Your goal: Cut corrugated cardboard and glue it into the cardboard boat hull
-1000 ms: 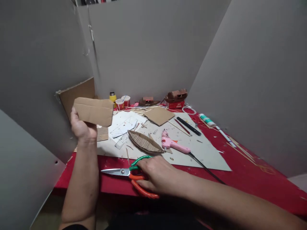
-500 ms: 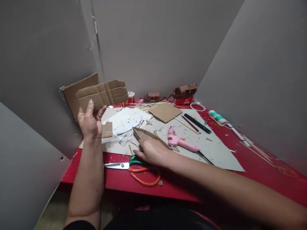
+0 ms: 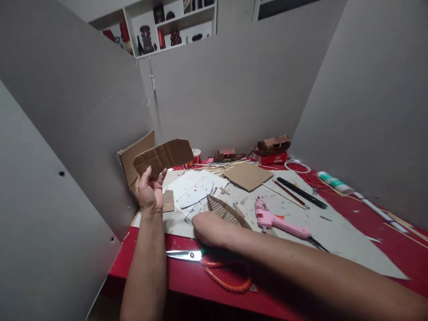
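My left hand point(image 3: 150, 192) is raised at the left with a creased brown cardboard piece point(image 3: 163, 157) between thumb and fingers. The piece stands tilted above the table. My right hand point(image 3: 211, 228) is low over the table's near side, its fingers curled and turned away from view; what they hold, if anything, is hidden. Beside it lies a pointed piece of corrugated cardboard point(image 3: 224, 209), partly covered by the hand. Scissors point(image 3: 227, 281) with orange handle grips lie just below, blade to the left, partly in the arm's shadow.
A pink glue gun point(image 3: 281, 224) lies right of my right hand. Beyond are a square cardboard sheet point(image 3: 248, 175), black sticks point(image 3: 301, 192), white papers point(image 3: 197, 185) and thin wooden sticks point(image 3: 230, 165). Model boats point(image 3: 272, 145) stand at the back. Grey panels point(image 3: 227, 98) enclose the red table.
The view has shifted up and left, bringing wall shelves into sight. My right hand has pulled back from the corrugated piece's tip and curled up. The left hand's cardboard has turned slightly.
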Motion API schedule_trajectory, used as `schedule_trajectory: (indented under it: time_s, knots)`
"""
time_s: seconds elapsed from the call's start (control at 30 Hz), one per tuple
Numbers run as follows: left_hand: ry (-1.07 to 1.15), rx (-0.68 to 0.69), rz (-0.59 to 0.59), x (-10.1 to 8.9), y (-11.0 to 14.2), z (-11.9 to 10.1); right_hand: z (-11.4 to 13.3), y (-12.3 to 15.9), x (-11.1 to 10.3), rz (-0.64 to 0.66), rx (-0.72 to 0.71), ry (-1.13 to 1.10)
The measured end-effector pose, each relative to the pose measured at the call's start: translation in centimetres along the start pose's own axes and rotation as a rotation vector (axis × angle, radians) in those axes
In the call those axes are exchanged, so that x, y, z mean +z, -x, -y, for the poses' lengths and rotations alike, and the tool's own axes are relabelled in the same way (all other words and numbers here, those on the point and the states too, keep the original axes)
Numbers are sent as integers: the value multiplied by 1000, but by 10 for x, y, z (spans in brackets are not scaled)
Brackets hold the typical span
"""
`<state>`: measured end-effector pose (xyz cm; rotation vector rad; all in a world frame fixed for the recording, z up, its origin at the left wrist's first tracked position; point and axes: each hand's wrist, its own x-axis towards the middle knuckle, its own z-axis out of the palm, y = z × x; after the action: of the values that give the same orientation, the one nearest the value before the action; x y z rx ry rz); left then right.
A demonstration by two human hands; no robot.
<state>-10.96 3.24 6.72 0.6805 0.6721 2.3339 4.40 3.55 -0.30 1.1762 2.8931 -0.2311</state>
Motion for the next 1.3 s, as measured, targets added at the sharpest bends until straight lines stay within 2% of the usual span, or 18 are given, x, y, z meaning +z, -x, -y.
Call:
schedule_trajectory:
  time_s: [0.13,0.3,0.37,0.47,0.53,0.6,0.7,0.77,0.87,0.93,1.0,1.07,1.1,1.2,1.3]
  knots:
    - [18,-6,-11,-2,-2,-5,7,8,-12,-159,-51,-80]
    - [35,10,-37,-4,-5,-4,2,41,-19,-187,-359,-239]
    - [25,8,-28,-3,-4,-3,-11,51,-24,-363,-381,-388]
    - [-8,-10,18,2,1,0,-36,61,-43,-712,-216,-636]
    - [-36,-34,66,5,6,3,-49,64,-60,-855,-129,-814]
    - [-65,-69,122,9,13,8,-56,66,-75,-850,-83,-949]
    - [-106,-130,204,17,26,20,-57,61,-85,-665,-71,-1122]
    - [-133,-179,264,22,36,29,-54,55,-83,-568,-117,-1253]
    - [-175,-252,339,27,47,38,-51,54,-71,-523,-162,-1364]
    - [-179,-249,316,29,47,38,-49,63,-58,-497,-139,-1191]
    - [-159,-213,245,28,41,35,-44,80,-42,-406,-115,-769]
    - [-135,-197,178,25,32,30,-38,98,-23,-162,-167,-381]
    - [-128,-201,155,24,27,29,-34,104,-13,-100,-189,-252]
    - [-125,-235,113,19,19,27,-25,110,9,-85,-258,62]
    - [-144,-267,88,15,17,29,-21,101,21,-92,-278,163]
